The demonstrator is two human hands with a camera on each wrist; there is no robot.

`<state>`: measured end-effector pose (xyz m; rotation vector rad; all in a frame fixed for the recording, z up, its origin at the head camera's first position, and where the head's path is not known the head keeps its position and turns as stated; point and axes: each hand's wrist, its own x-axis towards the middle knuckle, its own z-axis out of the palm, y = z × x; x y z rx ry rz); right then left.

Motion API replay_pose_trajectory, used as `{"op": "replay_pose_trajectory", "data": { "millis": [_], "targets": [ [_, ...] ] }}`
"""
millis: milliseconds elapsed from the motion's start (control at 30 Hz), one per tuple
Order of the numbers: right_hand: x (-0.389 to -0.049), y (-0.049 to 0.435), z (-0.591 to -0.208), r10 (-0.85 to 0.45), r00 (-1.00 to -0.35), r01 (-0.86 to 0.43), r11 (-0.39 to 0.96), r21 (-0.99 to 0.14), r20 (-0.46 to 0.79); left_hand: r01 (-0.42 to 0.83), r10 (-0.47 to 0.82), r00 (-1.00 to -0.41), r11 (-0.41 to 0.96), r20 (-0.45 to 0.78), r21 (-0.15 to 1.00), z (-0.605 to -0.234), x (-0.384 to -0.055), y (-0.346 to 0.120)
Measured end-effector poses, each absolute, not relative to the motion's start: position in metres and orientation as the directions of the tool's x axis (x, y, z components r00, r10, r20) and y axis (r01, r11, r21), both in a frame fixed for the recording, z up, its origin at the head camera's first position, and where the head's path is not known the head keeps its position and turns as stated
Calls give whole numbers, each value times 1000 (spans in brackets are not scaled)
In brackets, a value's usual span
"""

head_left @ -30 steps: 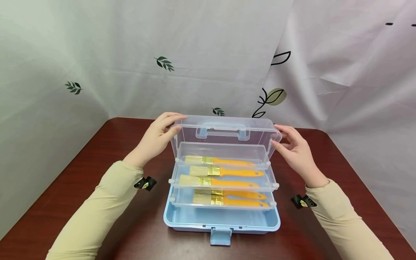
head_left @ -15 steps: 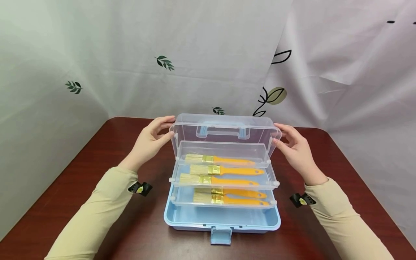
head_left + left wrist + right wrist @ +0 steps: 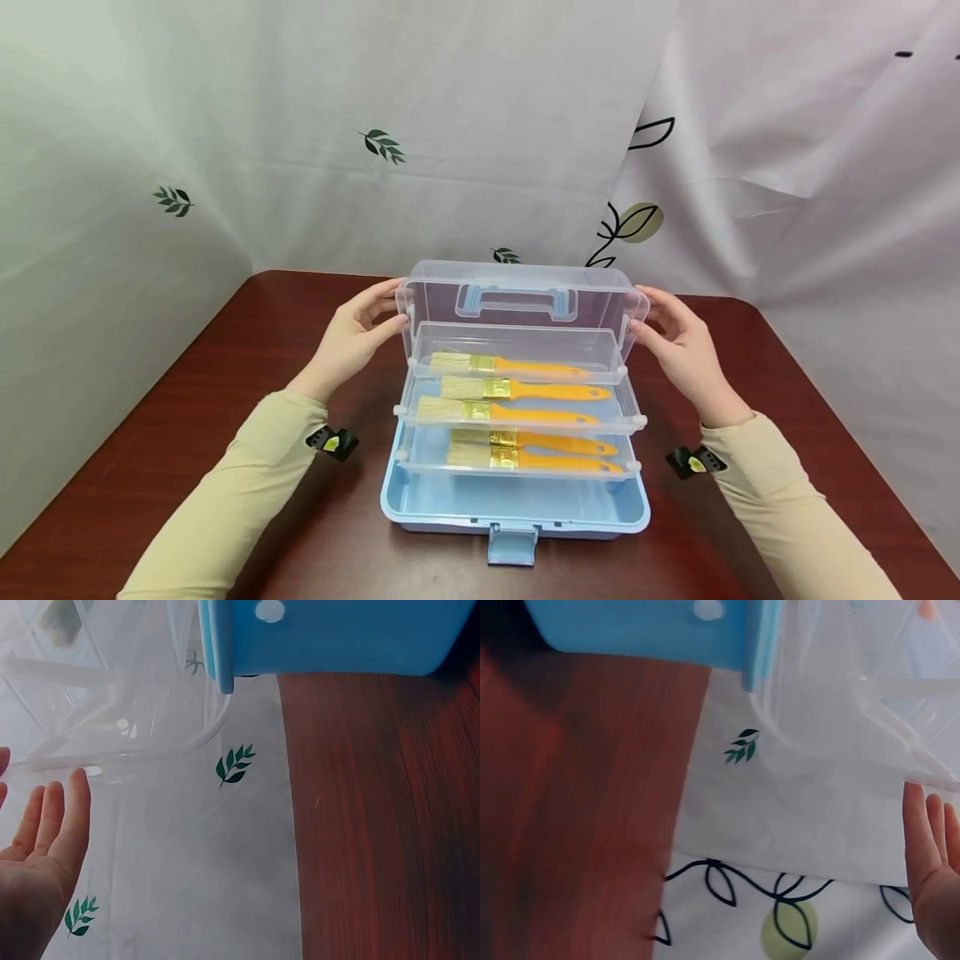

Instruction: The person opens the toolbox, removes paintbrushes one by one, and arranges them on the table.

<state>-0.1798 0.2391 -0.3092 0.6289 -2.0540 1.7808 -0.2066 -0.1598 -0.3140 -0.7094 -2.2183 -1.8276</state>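
A light-blue toolbox [image 3: 517, 525] stands with its clear lid [image 3: 517, 273] raised and tilted back. Its clear tiered trays [image 3: 525, 329] are fanned out, holding several paintbrushes [image 3: 547, 417] with orange handles, gold ferrules and pale bristles. My left hand [image 3: 348, 342] is at the lid's left side, thumb by the front rim and fingers partly hidden behind. At the lid's right side is my right hand [image 3: 686, 358], its thumb touching the rim. Both wrist views show fairly straight fingers of the left hand [image 3: 45, 855] and right hand [image 3: 934, 862] at the lid's edge.
A blue latch [image 3: 512, 544] hangs down at the toolbox front. The dark red wooden table [image 3: 262, 350] ends at a white curtain [image 3: 480, 125] with leaf prints. A blue carrying handle [image 3: 517, 302] sits in the lid.
My left hand has come off the lid's top left corner, drawn back a little, then returned lower on the left side. The right hand stays nearly still. The lid has tilted slightly farther back.
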Motion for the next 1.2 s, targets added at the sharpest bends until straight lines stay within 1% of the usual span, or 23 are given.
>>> {"op": "replay_pose_trajectory", "data": {
  "millis": [167,300,467,633,700,767,1000,1200],
  "targets": [
    [-182,241,-320,-133,-852,-521,115,-846,507,433,239,-887,131,396,892,-314,-209,-157],
    [-186,241,-323,-131,-865,-501,156,-852,485,426,237,-889,110,392,898,-316,-209,-158],
    [-191,241,-325,-118,-886,-463,153,-873,449,392,261,-890,20,373,920,-319,-209,-160],
    [-192,244,-326,-115,-920,-392,207,-896,376,304,293,-903,-79,314,949,-317,-210,-163],
    [-193,244,-326,-123,-931,-362,207,-909,343,258,302,-910,-118,282,959,-317,-211,-164],
    [-194,245,-326,-130,-941,-333,170,-928,313,209,308,-917,-165,252,964,-317,-212,-165],
    [-197,244,-328,-176,-949,-256,-54,-965,262,99,331,-919,-330,213,939,-323,-218,-169],
    [-206,248,-335,-215,-950,-193,-160,-968,225,30,331,-924,-431,189,902,-329,-225,-169]
  ]
}}
